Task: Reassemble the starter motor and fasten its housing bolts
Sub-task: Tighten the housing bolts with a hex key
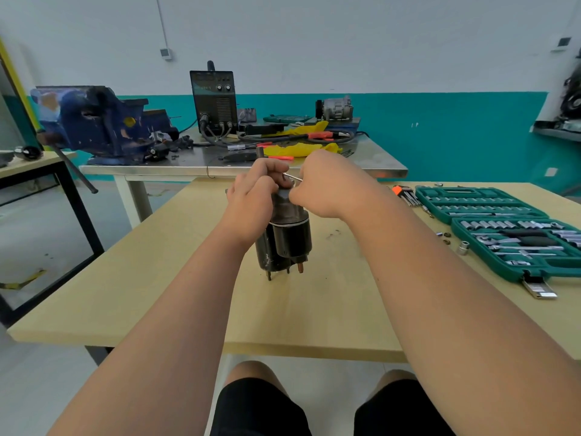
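Table; fingers around motor, thin rod.

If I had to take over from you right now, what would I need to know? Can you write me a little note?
Left hand: grips the upper part of the starter motor, holding it upright on the wooden table.
Right hand: pinches a thin metal tool, maybe a hex key, at the motor's top.
Done: the motor's body looks put together.
Left: fastening at the top; how many bolts are tight cannot be seen.
Nearby, on the right: the open socket set, a folding key set and a loose socket.
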Demonstrator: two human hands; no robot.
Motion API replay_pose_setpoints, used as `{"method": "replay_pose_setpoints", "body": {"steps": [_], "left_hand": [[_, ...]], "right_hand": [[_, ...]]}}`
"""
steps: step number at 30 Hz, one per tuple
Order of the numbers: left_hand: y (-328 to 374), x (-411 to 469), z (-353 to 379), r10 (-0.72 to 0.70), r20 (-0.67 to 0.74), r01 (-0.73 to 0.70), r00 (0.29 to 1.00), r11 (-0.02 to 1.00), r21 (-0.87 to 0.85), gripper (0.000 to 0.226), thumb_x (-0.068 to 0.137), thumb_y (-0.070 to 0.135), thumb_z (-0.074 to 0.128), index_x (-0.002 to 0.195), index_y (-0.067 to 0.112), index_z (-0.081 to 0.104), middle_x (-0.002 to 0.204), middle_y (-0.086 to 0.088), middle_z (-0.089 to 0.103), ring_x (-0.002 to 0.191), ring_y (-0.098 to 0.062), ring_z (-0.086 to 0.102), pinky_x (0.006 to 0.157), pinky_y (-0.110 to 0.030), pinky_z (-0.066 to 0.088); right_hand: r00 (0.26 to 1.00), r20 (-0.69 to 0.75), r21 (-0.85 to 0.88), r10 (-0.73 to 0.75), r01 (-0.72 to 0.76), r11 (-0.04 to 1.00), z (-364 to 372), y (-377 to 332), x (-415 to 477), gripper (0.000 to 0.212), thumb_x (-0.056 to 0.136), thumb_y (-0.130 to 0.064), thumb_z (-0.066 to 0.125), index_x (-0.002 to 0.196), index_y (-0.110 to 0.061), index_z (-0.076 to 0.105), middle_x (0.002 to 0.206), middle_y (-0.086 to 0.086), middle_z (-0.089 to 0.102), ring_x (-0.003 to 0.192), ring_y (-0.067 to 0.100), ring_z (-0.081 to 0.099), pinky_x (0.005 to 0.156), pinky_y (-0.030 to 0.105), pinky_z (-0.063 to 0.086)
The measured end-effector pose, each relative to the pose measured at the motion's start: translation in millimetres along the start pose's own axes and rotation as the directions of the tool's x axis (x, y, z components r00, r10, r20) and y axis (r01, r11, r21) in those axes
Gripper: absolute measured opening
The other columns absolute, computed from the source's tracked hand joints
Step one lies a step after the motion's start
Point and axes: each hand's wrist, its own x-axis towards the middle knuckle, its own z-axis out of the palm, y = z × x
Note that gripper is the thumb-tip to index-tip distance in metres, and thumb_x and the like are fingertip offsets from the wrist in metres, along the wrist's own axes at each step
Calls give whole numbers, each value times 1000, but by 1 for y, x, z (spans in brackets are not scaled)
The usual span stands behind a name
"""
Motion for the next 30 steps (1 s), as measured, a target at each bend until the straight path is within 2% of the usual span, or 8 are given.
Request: {"method": "replay_pose_setpoints", "body": {"steps": [3, 6, 10, 13, 16, 20, 24, 30], "left_hand": [[2, -1, 1, 6, 4, -6, 1000, 1000, 9, 38, 71, 20, 32, 95, 37, 55, 84, 19, 60, 111, -28, 51, 103, -59, 35], [1, -3, 2, -3, 10, 3, 1000, 1000, 8, 39, 71, 21, 33, 99, 37, 55, 99, 5, 62, 115, -35, 49, 101, -59, 38], [2, -5, 3, -16, 14, 16, 1000, 1000, 10, 43, 72, 22, 31, 106, 36, 55, 112, -3, 59, 119, -37, 44, 101, -59, 37], [3, -5, 3, -34, 20, 33, 999, 999, 19, 45, 72, 23, 31, 109, 35, 54, 117, -6, 58, 120, -36, 43, 102, -59, 37], [3, -6, 3, -37, 15, 36, 999, 999, 23, 44, 72, 23, 30, 107, 37, 53, 116, -4, 57, 120, -35, 43, 102, -58, 37], [8, -9, 3, -39, 7, 38, 999, 999, 37, 41, 73, 23, 32, 103, 40, 53, 117, -9, 54, 119, -37, 43, 101, -59, 38], [12, -12, 3, -39, 11, 38, 999, 999, 37, 37, 73, 24, 32, 99, 42, 52, 117, -7, 54, 118, -35, 42, 101, -56, 38], [12, -13, 3, -8, -4, 9, 1000, 998, 59, 39, 72, 23, 32, 98, 42, 54, 113, -2, 56, 118, -33, 42, 101, -55, 38]], "right_hand": [[999, -37, -86, 36, -39, 996, 3, -5, 1, 33, 86, -34, 60, 64, -20, 41, 63, 0, 49, 57, 16, 49, 48, 28, 31], [997, -39, -167, 62, -68, 984, 1, -11, 1, 36, 88, -38, 60, 65, -21, 37, 69, 0, 52, 62, 16, 50, 48, 28, 32], [998, 29, -191, 54, -47, 980, -4, -14, 0, 34, 89, -36, 59, 66, -21, 38, 71, 1, 52, 65, 18, 52, 55, 32, 39], [997, 40, -212, 59, -49, 976, -7, -15, -2, 32, 90, -31, 59, 68, -19, 39, 72, 3, 52, 65, 19, 52, 55, 32, 39], [998, 30, -220, 62, -54, 974, -8, -17, -4, 27, 90, -27, 57, 70, -17, 42, 73, 3, 52, 65, 18, 52, 52, 31, 36], [997, 24, -263, 79, -70, 962, -8, -24, -9, 14, 91, -24, 57, 87, -18, 44, 74, 2, 47, 69, 19, 49, 62, 36, 36], [997, 10, -319, 80, -72, 945, -6, -29, -12, 13, 91, -20, 57, 90, -20, 43, 72, 2, 43, 62, 19, 42, 63, 36, 34], [991, 67, -347, 117, -87, 934, -8, -31, -12, 16, 92, -22, 56, 93, -21, 41, 73, 4, 42, 76, 21, 46, 65, 36, 34]]}}
